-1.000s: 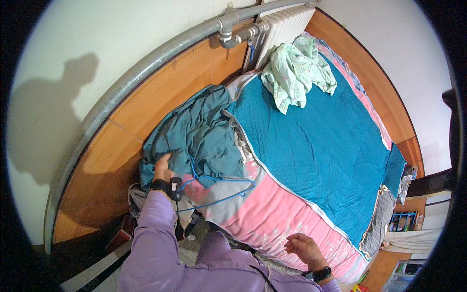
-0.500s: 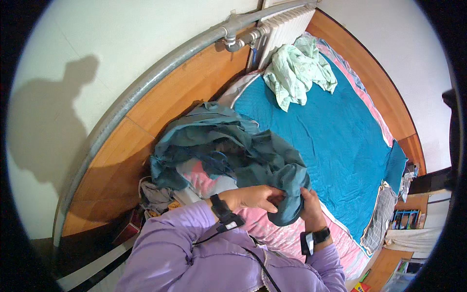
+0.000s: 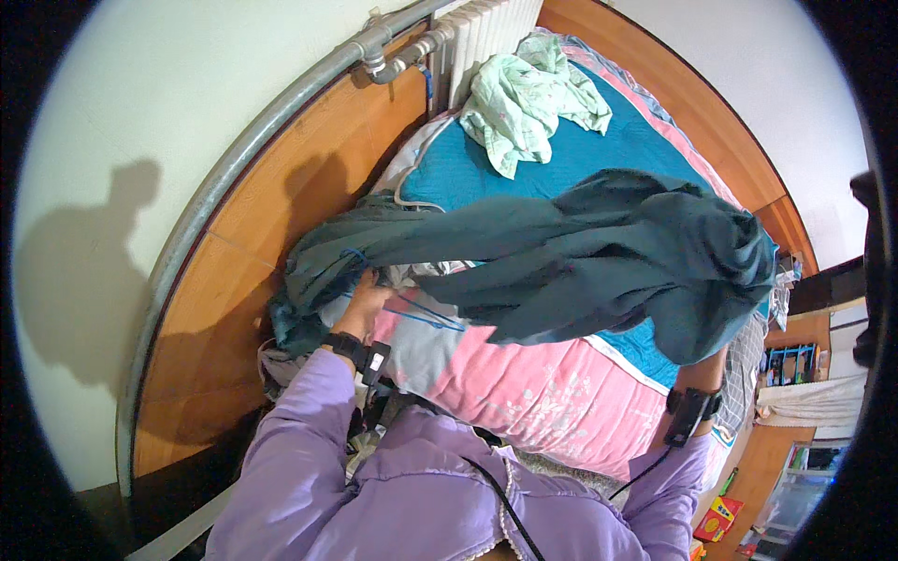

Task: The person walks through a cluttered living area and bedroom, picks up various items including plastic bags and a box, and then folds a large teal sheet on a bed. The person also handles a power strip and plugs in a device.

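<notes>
A dark green garment (image 3: 552, 252) with a blue drawstring (image 3: 426, 316) is stretched from left to right in front of me. My left hand (image 3: 369, 294) grips its left end near the drawstring, fingers closed on the fabric. At the other end, my right hand (image 3: 708, 369) is under or inside the bunched cloth, which hides its fingers. That end is lifted above the bed, and folds drape down between my hands. Beneath lies a pink and grey quilt (image 3: 524, 383) with white floral prints.
A teal bedspread (image 3: 458, 173) covers the bed, with a crumpled pale green cloth (image 3: 519, 103) at its far end. A white radiator (image 3: 482, 42) and a grey pipe (image 3: 234, 164) run along the wood-panelled wall. Small items lie on a shelf (image 3: 790, 365) at right.
My hands have moved apart, the left leftward to the drawstring and the right outward. The garment has gone from a gathered bunch to a long stretch. The view has shifted slightly.
</notes>
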### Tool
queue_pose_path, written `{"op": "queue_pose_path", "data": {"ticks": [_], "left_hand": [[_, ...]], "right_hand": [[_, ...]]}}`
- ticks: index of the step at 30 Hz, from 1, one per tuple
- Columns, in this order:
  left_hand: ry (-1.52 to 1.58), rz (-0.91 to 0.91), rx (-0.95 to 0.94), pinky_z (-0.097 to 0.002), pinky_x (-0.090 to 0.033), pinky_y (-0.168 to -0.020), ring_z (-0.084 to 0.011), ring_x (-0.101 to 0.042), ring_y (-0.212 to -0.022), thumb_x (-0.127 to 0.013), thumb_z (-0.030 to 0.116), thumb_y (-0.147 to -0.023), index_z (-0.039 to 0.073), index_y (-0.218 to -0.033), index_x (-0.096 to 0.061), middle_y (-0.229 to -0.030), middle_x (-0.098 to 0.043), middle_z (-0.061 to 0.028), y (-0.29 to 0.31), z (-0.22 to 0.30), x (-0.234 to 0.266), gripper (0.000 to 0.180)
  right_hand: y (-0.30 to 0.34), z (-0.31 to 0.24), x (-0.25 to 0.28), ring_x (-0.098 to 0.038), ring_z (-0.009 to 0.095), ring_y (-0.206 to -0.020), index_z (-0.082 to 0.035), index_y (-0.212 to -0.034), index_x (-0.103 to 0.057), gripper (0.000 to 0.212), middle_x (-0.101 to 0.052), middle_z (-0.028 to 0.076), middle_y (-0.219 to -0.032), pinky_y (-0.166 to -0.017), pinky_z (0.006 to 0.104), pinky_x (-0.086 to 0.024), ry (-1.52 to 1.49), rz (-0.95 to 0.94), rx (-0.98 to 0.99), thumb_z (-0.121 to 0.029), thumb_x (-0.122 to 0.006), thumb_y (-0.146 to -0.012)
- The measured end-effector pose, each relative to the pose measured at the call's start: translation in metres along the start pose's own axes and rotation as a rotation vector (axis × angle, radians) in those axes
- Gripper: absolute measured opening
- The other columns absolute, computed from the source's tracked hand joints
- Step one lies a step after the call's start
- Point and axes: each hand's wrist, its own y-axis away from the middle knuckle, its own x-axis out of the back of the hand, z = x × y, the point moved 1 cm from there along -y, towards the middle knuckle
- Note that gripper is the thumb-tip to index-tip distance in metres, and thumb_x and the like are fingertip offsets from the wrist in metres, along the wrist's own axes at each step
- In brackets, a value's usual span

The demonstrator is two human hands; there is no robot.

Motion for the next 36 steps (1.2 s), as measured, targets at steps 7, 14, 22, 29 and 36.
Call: {"op": "queue_pose_path", "data": {"ticks": [7, 14, 22, 29, 36], "left_hand": [[-0.619, 0.115, -0.079, -0.0358, -0.046, -0.083, -0.032, -0.058, -0.099, -0.064, 0.009, -0.064, -0.002, -0.127, -0.039, -0.104, -0.06, -0.023, 0.007, -0.02, -0.009, 0.069], [-1.235, 0.228, -0.167, -0.0422, -0.046, -0.077, -0.036, -0.059, -0.089, -0.057, 0.005, -0.067, 0.003, -0.09, -0.067, -0.092, -0.065, -0.017, 0.075, -0.017, -0.034, 0.025], [-0.659, 0.139, -0.452, -0.0213, -0.045, -0.062, -0.0085, -0.058, -0.067, -0.05, -0.004, -0.075, 0.002, -0.092, -0.068, -0.079, -0.068, -0.0043, 0.148, 0.02, -0.051, 0.025], [-0.359, 0.425, -0.398, -0.0213, -0.042, -0.068, -0.008, -0.055, -0.068, -0.049, -0.004, -0.073, 0.0, -0.102, -0.064, -0.076, -0.065, -0.003, 0.187, 0.061, -0.07, 0.033], [-0.415, 0.574, -0.382, -0.0223, -0.04, -0.075, -0.011, -0.054, -0.078, -0.051, -0.001, -0.076, -0.001, -0.111, -0.059, -0.079, -0.062, -0.0037, 0.192, 0.081, -0.074, 0.035]], "right_hand": [[-0.024, -0.088, 0.119, -0.049, 0.022, -0.112, -0.003, -0.13, -0.04, 0.041, -0.048, 0.009, -0.127, -0.096, 0.0332, -0.039, 0.04, 0.249, 0.202, -0.025, -0.042, -0.095], [-0.005, -0.181, 0.276, -0.049, 0.023, -0.111, -0.002, -0.128, -0.042, 0.04, -0.049, 0.01, -0.125, -0.095, 0.0338, -0.039, 0.109, 0.511, 0.357, -0.025, -0.042, -0.095], [0.058, -0.258, 0.466, -0.05, 0.023, -0.109, -0.002, -0.126, -0.044, 0.039, -0.051, 0.011, -0.123, -0.094, 0.0344, -0.04, 0.206, 0.835, 0.404, -0.024, -0.042, -0.094], [0.102, -0.227, 0.597, -0.051, 0.023, -0.108, -0.001, -0.124, -0.046, 0.038, -0.052, 0.012, -0.121, -0.093, 0.035, -0.041, 0.202, 0.952, 0.275, -0.024, -0.043, -0.093], [0.103, -0.14, 0.607, -0.052, 0.024, -0.107, -0.001, -0.122, -0.048, 0.037, -0.053, 0.013, -0.119, -0.093, 0.0356, -0.042, 0.274, 0.763, 0.027, -0.023, -0.043, -0.093]]}}
